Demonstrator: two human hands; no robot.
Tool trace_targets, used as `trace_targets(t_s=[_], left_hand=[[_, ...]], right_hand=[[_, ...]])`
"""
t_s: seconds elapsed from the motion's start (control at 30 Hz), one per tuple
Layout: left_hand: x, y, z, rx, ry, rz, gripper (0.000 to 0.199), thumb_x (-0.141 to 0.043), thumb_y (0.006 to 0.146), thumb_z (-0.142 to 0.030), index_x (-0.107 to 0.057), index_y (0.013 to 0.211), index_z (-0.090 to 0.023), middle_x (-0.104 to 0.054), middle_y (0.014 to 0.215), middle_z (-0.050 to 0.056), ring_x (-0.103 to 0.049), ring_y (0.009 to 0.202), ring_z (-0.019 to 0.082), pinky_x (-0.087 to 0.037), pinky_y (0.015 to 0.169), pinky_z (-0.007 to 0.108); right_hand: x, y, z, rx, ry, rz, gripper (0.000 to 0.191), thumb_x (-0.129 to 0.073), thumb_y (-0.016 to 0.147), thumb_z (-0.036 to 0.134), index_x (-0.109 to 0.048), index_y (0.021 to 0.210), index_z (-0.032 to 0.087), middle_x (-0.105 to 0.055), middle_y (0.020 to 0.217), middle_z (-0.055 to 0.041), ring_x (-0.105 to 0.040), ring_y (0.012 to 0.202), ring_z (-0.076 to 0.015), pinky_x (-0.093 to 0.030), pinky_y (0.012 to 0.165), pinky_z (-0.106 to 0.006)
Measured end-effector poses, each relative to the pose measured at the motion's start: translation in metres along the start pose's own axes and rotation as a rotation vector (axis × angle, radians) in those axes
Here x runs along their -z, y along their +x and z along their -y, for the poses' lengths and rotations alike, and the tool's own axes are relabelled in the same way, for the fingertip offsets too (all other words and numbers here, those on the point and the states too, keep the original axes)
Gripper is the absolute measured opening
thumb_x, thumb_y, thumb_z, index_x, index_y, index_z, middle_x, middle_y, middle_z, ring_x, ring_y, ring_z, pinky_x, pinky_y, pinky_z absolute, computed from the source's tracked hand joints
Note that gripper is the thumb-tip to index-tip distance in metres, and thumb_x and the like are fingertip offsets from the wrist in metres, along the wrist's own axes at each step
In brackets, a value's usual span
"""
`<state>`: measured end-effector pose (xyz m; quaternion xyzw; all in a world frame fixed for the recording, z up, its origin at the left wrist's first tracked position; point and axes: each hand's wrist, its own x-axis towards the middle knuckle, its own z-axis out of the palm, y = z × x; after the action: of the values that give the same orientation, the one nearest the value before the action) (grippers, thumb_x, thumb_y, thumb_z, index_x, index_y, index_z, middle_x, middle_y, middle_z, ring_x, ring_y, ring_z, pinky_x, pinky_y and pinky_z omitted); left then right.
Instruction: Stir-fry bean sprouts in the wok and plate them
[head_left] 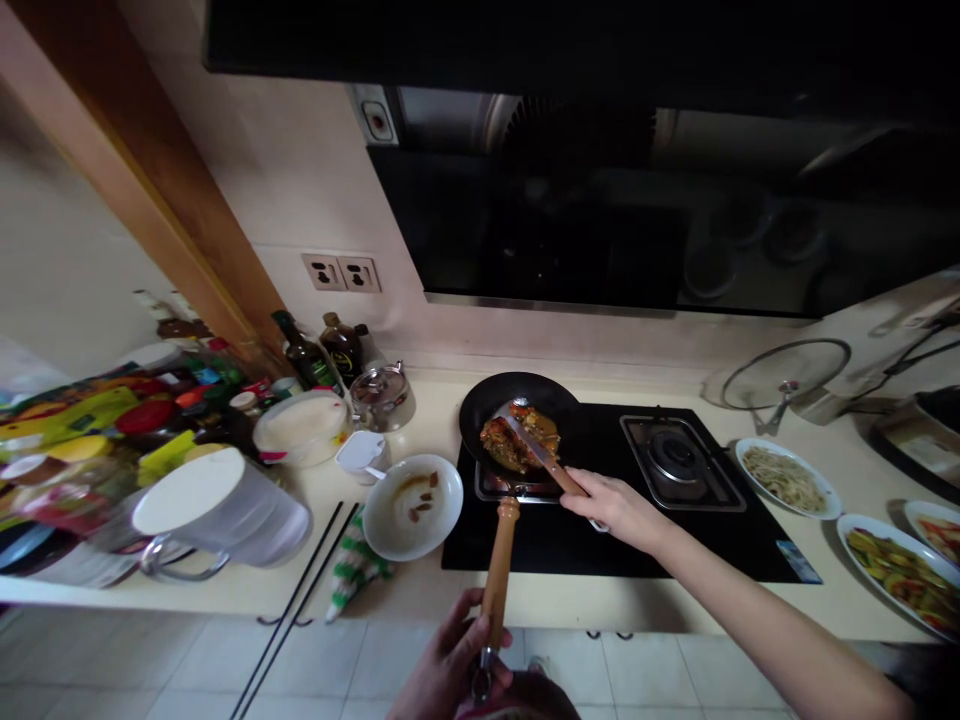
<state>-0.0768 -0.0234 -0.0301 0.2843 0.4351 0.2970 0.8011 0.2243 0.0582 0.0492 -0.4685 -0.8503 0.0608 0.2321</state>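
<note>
A black frying pan (487, 410) sits on the left burner of a black glass gas hob (600, 540), holding browned, saucy pieces of fried food (506, 445). My left hand (450, 660) grips the pan's long wooden handle (496, 565) near its end, at the bottom of the view. My right hand (615, 507) is shut around a wooden-handled turner (559, 472), whose metal blade presses into the food inside the pan. The food's underside is hidden.
A white plate with brown scraps (412, 507) and long black chopsticks (300, 590) lie left of the hob. Plates of sprouts (787, 478) and green vegetables (896, 575) stand right, beside a glass lid (784, 375). Bottles, jars and a white jug (221, 510) crowd the counter's left.
</note>
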Motion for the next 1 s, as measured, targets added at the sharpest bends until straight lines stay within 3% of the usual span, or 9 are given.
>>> trace_targets(t_s=[0.13,0.23,0.3,0.43,0.53,0.63,0.8,0.87,1.0], left_hand=[[-0.006,-0.006,-0.009,-0.008,-0.014,0.020,0.058,-0.067,0.073,-0.057,-0.044,0.113,-0.022,-0.067,0.084,0.005,-0.065,0.060,0.018,-0.042,0.055,0.028],[-0.006,-0.006,-0.010,-0.015,-0.007,0.056,0.056,-0.067,0.073,-0.055,-0.042,0.111,-0.021,-0.066,0.084,0.005,-0.064,0.059,0.018,-0.040,0.054,0.028],[-0.005,-0.004,-0.009,-0.020,-0.016,0.073,0.055,-0.067,0.074,-0.054,-0.041,0.111,-0.021,-0.066,0.084,0.005,-0.064,0.058,0.018,-0.039,0.054,0.028],[-0.003,0.000,-0.007,0.000,-0.061,0.094,0.057,-0.068,0.074,-0.054,-0.041,0.112,-0.021,-0.067,0.085,0.006,-0.065,0.059,0.018,-0.039,0.054,0.028],[-0.003,-0.002,-0.011,0.066,-0.095,0.103,0.060,-0.069,0.071,-0.056,-0.042,0.112,-0.022,-0.068,0.089,0.007,-0.067,0.061,0.020,-0.041,0.055,0.028],[0.000,-0.006,-0.014,0.144,-0.100,0.125,0.064,-0.069,0.071,-0.057,-0.041,0.119,-0.022,-0.067,0.098,0.009,-0.069,0.067,0.022,-0.046,0.060,0.031],[0.020,-0.013,-0.009,0.202,-0.029,0.107,0.058,-0.065,0.076,-0.055,-0.048,0.117,-0.018,-0.066,0.089,0.007,-0.070,0.070,0.023,-0.050,0.066,0.034],[0.035,-0.015,-0.006,0.200,-0.031,0.084,0.051,-0.066,0.076,-0.052,-0.052,0.110,-0.016,-0.067,0.085,0.007,-0.069,0.070,0.022,-0.049,0.066,0.032],[0.068,-0.023,-0.004,0.220,0.005,-0.018,0.042,-0.066,0.076,-0.048,-0.054,0.102,-0.017,-0.068,0.083,0.007,-0.069,0.071,0.022,-0.048,0.068,0.032]], right_hand=[[0.011,-0.004,-0.001,0.171,-0.082,0.127,0.018,-0.055,0.088,0.023,-0.072,0.093,0.023,-0.067,0.120,-0.0054,-0.063,0.108,-0.0242,-0.052,0.092,-0.038],[0.016,-0.019,0.003,0.132,-0.118,0.082,0.023,-0.052,0.090,0.023,-0.069,0.106,0.023,-0.065,0.120,-0.0089,-0.065,0.101,-0.0234,-0.055,0.084,-0.036],[0.014,-0.030,0.012,0.066,-0.027,-0.042,0.024,-0.050,0.091,0.019,-0.067,0.107,0.023,-0.067,0.116,-0.0093,-0.068,0.093,-0.0204,-0.057,0.076,-0.031],[-0.003,-0.041,0.038,-0.232,0.331,-0.485,0.015,-0.055,0.089,0.018,-0.064,0.100,0.022,-0.071,0.094,-0.0059,-0.071,0.083,-0.0177,-0.058,0.072,-0.027],[-0.017,-0.037,0.057,-0.400,0.527,-0.570,0.012,-0.058,0.089,0.022,-0.064,0.099,0.021,-0.072,0.090,-0.0058,-0.072,0.082,-0.0196,-0.060,0.073,-0.030],[-0.025,-0.033,0.072,-0.448,0.616,-0.622,0.014,-0.061,0.087,0.027,-0.066,0.097,0.019,-0.072,0.091,-0.0074,-0.072,0.082,-0.0220,-0.061,0.075,-0.034],[-0.021,-0.040,0.113,-0.572,0.870,-0.934,0.011,-0.064,0.086,0.028,-0.065,0.093,0.020,-0.074,0.087,-0.0068,-0.073,0.076,-0.0232,-0.062,0.073,-0.040],[-0.023,-0.047,0.139,-0.566,0.919,-0.885,0.009,-0.062,0.087,0.024,-0.065,0.095,0.022,-0.074,0.088,-0.0070,-0.073,0.075,-0.0229,-0.062,0.073,-0.040],[-0.051,-0.061,0.197,-0.382,0.799,-0.443,0.019,-0.058,0.087,0.022,-0.069,0.102,0.028,-0.072,0.104,-0.0068,-0.071,0.090,-0.0229,-0.058,0.082,-0.036]])
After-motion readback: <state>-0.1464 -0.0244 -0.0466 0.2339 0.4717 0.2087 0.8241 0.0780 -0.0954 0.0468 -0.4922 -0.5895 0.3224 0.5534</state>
